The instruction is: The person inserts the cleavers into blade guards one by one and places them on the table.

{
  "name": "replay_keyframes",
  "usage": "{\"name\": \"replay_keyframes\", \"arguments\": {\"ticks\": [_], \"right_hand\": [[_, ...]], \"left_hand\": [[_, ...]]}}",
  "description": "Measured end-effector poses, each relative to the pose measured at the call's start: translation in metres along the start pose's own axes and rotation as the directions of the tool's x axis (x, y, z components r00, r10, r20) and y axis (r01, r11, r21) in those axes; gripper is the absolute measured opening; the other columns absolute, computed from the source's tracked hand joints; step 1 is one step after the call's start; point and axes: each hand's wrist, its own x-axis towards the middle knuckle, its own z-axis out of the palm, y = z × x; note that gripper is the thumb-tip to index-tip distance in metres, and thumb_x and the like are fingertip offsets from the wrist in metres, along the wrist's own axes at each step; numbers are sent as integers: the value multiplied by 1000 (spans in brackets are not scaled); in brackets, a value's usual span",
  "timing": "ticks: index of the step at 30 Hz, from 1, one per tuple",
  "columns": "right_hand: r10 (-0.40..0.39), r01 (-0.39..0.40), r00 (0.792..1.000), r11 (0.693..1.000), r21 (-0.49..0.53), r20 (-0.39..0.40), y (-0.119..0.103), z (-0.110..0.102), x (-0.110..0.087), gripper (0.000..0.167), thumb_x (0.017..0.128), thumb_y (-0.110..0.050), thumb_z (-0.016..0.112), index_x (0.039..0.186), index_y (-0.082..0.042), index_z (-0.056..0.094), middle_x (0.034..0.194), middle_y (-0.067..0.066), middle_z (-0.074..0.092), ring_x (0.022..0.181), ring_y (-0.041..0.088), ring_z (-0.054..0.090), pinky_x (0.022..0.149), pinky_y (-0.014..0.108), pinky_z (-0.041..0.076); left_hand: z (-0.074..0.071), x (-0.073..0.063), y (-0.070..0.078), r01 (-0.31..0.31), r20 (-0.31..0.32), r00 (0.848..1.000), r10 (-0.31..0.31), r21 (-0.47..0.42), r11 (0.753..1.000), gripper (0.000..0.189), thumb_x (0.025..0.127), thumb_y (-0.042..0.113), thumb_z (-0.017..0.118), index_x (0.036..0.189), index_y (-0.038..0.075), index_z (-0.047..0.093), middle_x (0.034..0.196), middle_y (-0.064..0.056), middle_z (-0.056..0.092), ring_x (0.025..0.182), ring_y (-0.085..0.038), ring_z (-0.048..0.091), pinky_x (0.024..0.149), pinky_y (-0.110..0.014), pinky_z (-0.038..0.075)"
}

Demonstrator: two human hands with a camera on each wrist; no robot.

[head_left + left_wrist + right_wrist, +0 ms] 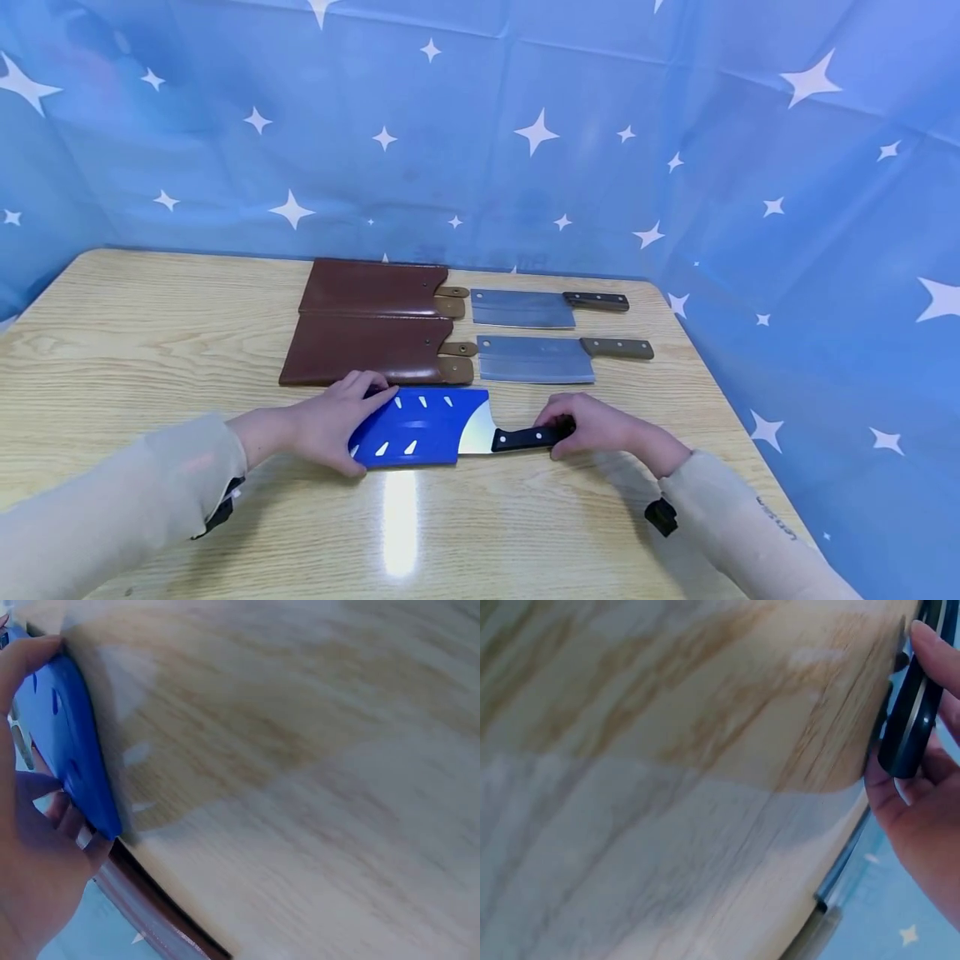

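Note:
A cleaver with a black riveted handle (517, 439) lies across the front middle, its blade mostly inside a blue blade guard (423, 429) with white slots. Only a bright strip of the blade (476, 429) shows by the handle. My left hand (330, 423) grips the guard's left end, thumb on the near edge and fingers over the far one. In the left wrist view the thumb and fingers span the blue guard (71, 735). My right hand (600, 427) pinches the handle's end. The right wrist view shows thumb and fingers on either side of the black handle (911, 727).
Behind are two brown leather sheaths (367, 350) with snap straps, side by side. To their right lie two bare cleavers, one dark-handled (525, 308), one brown-handled (534, 360). A blue starry cloth (465, 167) hangs along the back and right of the wooden table (150, 350).

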Motion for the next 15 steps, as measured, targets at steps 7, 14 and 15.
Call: {"name": "replay_keyframes", "arguments": {"ticks": [7, 14, 15], "right_hand": [[37, -37, 999, 999, 15, 9, -5, -11, 0, 30, 82, -21, 71, 109, -8, 67, 98, 3, 64, 86, 11, 55, 74, 26, 46], [103, -108, 989, 993, -39, -104, 1, -42, -2, 37, 87, -23, 65, 119, -4, 61, 108, 10, 65, 99, 22, 59, 85, 40, 47], [119, -125, 985, 991, -38, -126, 3, -47, -3, 39, 87, -22, 65, 121, -3, 60, 111, 12, 65, 102, 25, 59, 88, 43, 46]], "left_hand": [[-18, 0, -6, -17, -77, 997, 16, -10, 1000, 91, 67, 45, 78, 141, 9, 40, 126, -11, 47, 115, -29, 43, 95, -51, 38], [-43, 14, -21, 29, -126, 991, -36, -60, 998, 89, 70, 43, 78, 143, 11, 38, 133, -15, 46, 122, -36, 42, 97, -59, 35], [-46, 16, -24, 34, -137, 990, -42, -58, 998, 89, 70, 43, 78, 143, 11, 38, 133, -16, 45, 122, -37, 41, 97, -60, 34]]}}
